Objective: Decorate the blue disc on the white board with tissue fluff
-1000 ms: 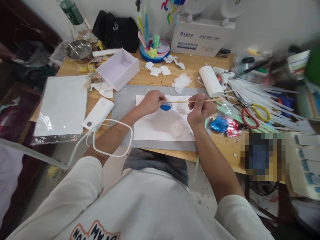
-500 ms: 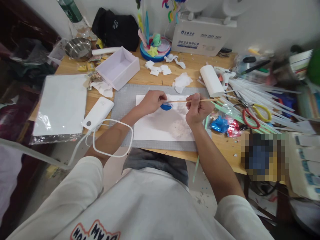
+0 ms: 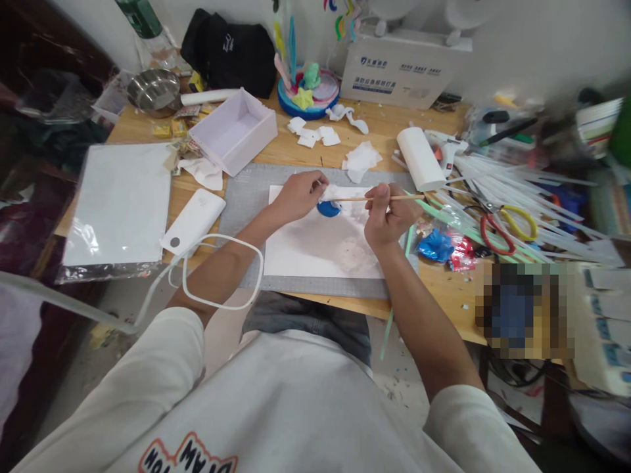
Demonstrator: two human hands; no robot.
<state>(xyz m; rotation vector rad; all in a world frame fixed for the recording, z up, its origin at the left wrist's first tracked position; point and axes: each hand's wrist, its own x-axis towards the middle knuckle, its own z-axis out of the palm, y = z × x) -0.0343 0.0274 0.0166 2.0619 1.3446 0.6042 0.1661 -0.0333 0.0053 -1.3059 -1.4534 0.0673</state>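
Note:
My right hand [image 3: 387, 215] is closed around a thin wooden stick [image 3: 355, 198], held nearly level above a white paper sheet [image 3: 290, 256]. White cotton-like fluff [image 3: 329, 192] surrounds the stick's left end. My left hand [image 3: 298, 196] is at that end, its thumb and forefinger curled at the fluff; their exact contact is hard to make out. Just below the stick's tip is a blue round piece [image 3: 328, 209], partly covered by white material. More pale fluff [image 3: 355, 253] lies on the right part of the sheet.
The sheet lies on a grey cutting mat [image 3: 246, 197]. Around it are a white power bank [image 3: 194, 222] with its cable, a lilac box [image 3: 235, 131], a white roll [image 3: 420, 159], a glue gun [image 3: 447, 150], scissors [image 3: 497, 230], plastic strips [image 3: 522, 187] and paper scraps [image 3: 361, 161].
My left fingers have lifted slightly and loosened from their tight pinch at the stick's end, so more white fluff shows there. The right hand still holds the stick, almost unmoved.

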